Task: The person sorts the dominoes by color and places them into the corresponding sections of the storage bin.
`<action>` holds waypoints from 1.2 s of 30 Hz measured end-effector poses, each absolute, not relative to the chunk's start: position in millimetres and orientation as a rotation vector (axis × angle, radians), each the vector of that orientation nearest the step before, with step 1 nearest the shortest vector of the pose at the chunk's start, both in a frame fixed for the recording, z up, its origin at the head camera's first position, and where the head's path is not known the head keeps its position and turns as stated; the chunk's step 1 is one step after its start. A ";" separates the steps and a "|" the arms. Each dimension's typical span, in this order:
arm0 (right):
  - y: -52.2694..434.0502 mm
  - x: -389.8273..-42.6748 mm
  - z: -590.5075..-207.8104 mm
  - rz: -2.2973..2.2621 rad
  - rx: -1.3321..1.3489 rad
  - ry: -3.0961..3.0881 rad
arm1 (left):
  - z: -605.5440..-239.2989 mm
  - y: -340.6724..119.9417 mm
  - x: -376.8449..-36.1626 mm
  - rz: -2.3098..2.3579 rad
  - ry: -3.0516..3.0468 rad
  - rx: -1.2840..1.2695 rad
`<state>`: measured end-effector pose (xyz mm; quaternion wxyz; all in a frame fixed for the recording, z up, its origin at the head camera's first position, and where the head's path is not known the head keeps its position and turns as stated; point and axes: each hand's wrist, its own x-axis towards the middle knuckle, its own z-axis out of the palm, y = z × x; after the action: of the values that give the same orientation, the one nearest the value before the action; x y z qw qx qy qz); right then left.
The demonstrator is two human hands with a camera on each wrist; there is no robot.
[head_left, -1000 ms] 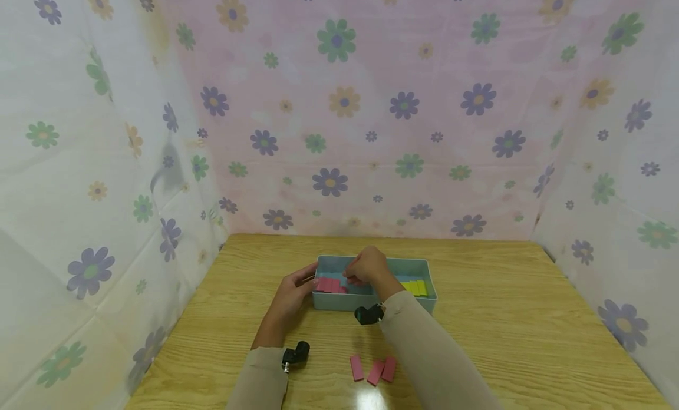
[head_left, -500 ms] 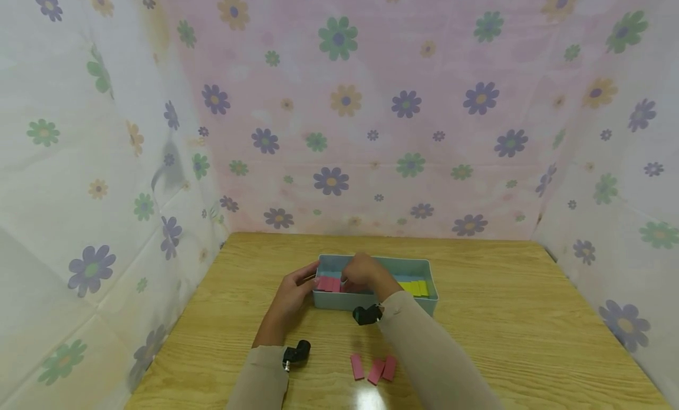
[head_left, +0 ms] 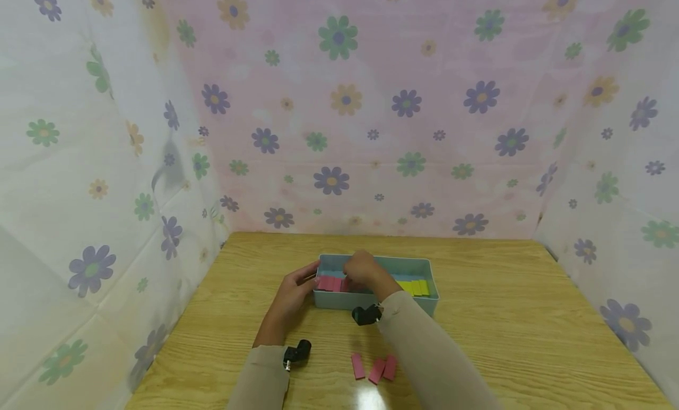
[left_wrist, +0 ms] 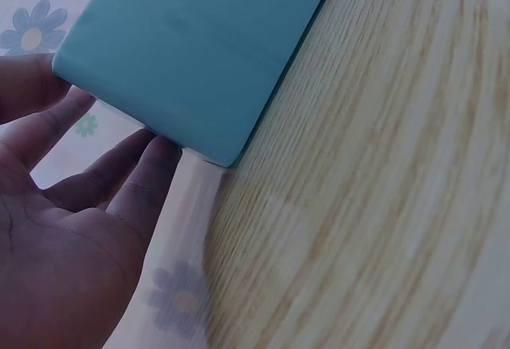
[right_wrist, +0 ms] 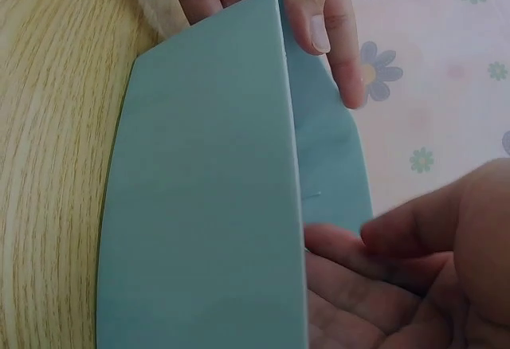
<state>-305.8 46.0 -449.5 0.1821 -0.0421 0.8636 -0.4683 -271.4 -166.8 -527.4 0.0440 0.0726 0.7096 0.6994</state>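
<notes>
A light blue-green rectangular box (head_left: 336,302) stands on the table. My left hand (head_left: 290,293) holds its left end; in the right wrist view the left thumb (right_wrist: 317,30) hooks over the rim. My right hand (head_left: 365,270) reaches down inside the box, its fingers curled at a pink block (head_left: 345,284) at the end of a row of pink blocks (head_left: 329,284). The box wall hides most of this grip in the right wrist view. Yellow blocks (head_left: 415,288) lie at the box's right side. The left wrist view shows the left fingers (left_wrist: 155,162) against the end wall.
Three loose pink blocks (head_left: 376,370) lie on the wooden table (head_left: 504,316) in front of the box, beside the right sleeve. Flower-patterned cloth (head_left: 371,115) hangs behind the table and on both sides.
My right hand has dipped lower into the box and moved slightly left to the tilted pink block, which now stands closer against the row. The left hand stays on the box.
</notes>
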 end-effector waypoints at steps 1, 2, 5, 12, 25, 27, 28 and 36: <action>45.9 -305.0 -448.5 -1.326 -0.111 2.453 | -527.6 -166.8 -271.6 2.136 2.169 0.217; 45.8 -304.0 -447.3 -1.327 -0.105 2.464 | -527.7 -166.7 -271.7 2.135 2.169 0.213; 45.8 -301.4 -443.3 -1.310 -0.105 2.481 | -527.7 -166.6 -272.7 2.128 2.187 0.216; 44.2 -300.2 -442.4 -1.261 -0.147 2.405 | -527.1 -166.8 -274.7 2.111 2.236 0.225; 42.4 -301.6 -452.0 -1.412 -0.119 2.334 | -528.1 -166.8 -274.0 2.104 2.239 0.203; 42.2 -302.2 -452.2 -1.407 -0.123 2.346 | -528.0 -166.7 -273.8 2.108 2.236 0.205; 42.1 -302.5 -452.2 -1.397 -0.126 2.361 | -528.0 -166.7 -273.6 2.107 2.239 0.208; 42.4 -302.1 -451.6 -1.338 -0.130 2.408 | -526.7 -165.5 -271.8 2.107 2.253 0.221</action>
<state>-302.1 42.4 -451.6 0.1907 -0.0462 0.8571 -0.4763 -271.8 -165.5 -526.7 0.0246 0.0713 0.7283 0.6811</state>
